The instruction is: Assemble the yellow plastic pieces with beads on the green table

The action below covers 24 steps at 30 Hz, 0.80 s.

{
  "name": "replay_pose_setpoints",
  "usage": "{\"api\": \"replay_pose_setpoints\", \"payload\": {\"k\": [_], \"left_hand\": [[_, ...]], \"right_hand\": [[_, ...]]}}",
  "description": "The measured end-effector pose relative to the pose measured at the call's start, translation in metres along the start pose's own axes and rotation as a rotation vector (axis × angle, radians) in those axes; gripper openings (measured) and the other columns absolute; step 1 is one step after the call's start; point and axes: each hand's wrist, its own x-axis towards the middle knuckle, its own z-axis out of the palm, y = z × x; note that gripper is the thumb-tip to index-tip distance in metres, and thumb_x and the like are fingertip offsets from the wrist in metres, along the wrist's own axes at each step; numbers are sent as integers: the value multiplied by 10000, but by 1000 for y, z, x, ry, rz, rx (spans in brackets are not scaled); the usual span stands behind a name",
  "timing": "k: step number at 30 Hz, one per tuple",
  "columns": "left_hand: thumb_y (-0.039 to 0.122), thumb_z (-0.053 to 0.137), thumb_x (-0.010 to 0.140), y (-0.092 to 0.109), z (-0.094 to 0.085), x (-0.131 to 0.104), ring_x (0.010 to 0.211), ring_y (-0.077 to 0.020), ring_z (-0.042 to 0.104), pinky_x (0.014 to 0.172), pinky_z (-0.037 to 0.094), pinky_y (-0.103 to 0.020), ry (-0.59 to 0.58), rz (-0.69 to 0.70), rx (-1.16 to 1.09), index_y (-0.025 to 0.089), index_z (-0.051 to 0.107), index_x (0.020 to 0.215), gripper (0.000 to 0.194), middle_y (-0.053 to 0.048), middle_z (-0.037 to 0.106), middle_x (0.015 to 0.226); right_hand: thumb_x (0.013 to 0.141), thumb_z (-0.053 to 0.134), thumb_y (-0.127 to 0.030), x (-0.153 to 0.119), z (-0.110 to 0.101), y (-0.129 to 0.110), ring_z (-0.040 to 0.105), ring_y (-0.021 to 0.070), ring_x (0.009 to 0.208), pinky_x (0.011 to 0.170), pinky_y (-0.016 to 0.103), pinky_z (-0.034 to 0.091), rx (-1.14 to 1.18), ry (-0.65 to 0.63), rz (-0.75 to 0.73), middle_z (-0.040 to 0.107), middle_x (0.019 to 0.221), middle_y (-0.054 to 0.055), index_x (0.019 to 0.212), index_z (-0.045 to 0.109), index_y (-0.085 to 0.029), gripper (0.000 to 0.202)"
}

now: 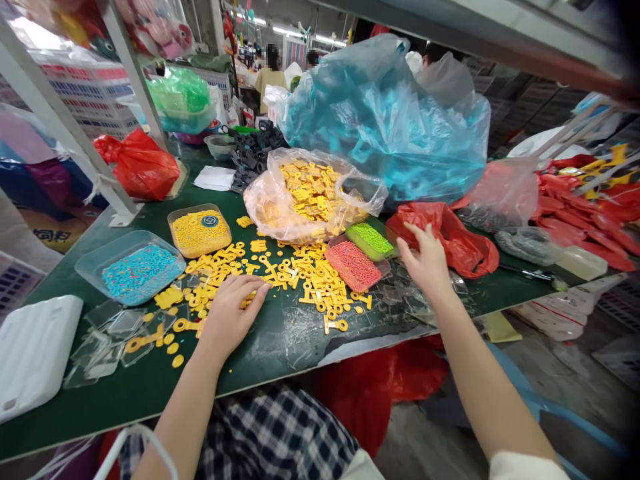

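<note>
With yellow parts loose on the tabletop and more in the clear bag, handling appears incomplete; the left grip curls, contents indeterminable, and the right grip spreads open near the red bag.

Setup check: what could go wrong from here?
1. The right hand is close to the uncovered green beads; a knock might spill them.
2. Loose yellow parts lie beside the uncovered pink beads, so strays could get mixed in.
3. Yellow discs lie next to the left forearm; a sideways sweep could push some off the table.
</note>
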Motion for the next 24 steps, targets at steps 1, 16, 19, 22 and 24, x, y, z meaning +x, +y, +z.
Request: {"api": "replay_pose_setpoints", "payload": {"k": [1, 16, 19, 22, 24], "left_hand": [[378, 484, 972, 1, 0, 0, 918, -217, 629, 869, 500, -375, -7, 4, -1, 192, 709, 886, 305, -69, 726, 948], [353, 471, 984, 7, -2, 0, 921, -216, 631, 883, 497, -389, -23, 24, -10, 187, 697, 886, 297, -70, 720, 954], [347, 482, 979, 9, -2, -1, 929, -214, 633, 887, 502, -392, -4, -10, -50, 190, 699, 879, 286, -71, 720, 957], [345, 497, 975, 14, -5, -3, 955, -211, 643, 913, 502, -403, -21, -31, -133, 199, 707, 904, 265, -69, 722, 976], [368, 559, 947, 17, -11, -3, 1019, -213, 642, 936, 505, -394, -95, -50, -203, 216, 698, 1029, 222, -69, 716, 1063]], "right_hand": [[932, 423, -453, -17, -4, 3, 390, 332, 1381, 1107, 596, 263, -6, 0, 16, 583, 1342, 160, 1276, 561, -201, 449], [804, 387, -796, -77, -10, 42, 575, 366, 1106, 955, 588, 411, -131, -290, -119, 636, 1146, 160, 966, 685, -251, 642], [830, 489, -709, -71, -25, 4, 590, 329, 1047, 923, 502, 458, -77, -182, -300, 655, 1062, 145, 958, 664, -238, 519], [833, 624, -553, -68, -26, -52, 614, 282, 1004, 907, 443, 476, -4, -170, -503, 673, 1049, 101, 1037, 656, -267, 352], [827, 655, -515, -65, -16, -92, 616, 280, 1018, 909, 438, 473, 66, -163, -598, 677, 1070, 99, 1034, 654, -261, 328]]}}
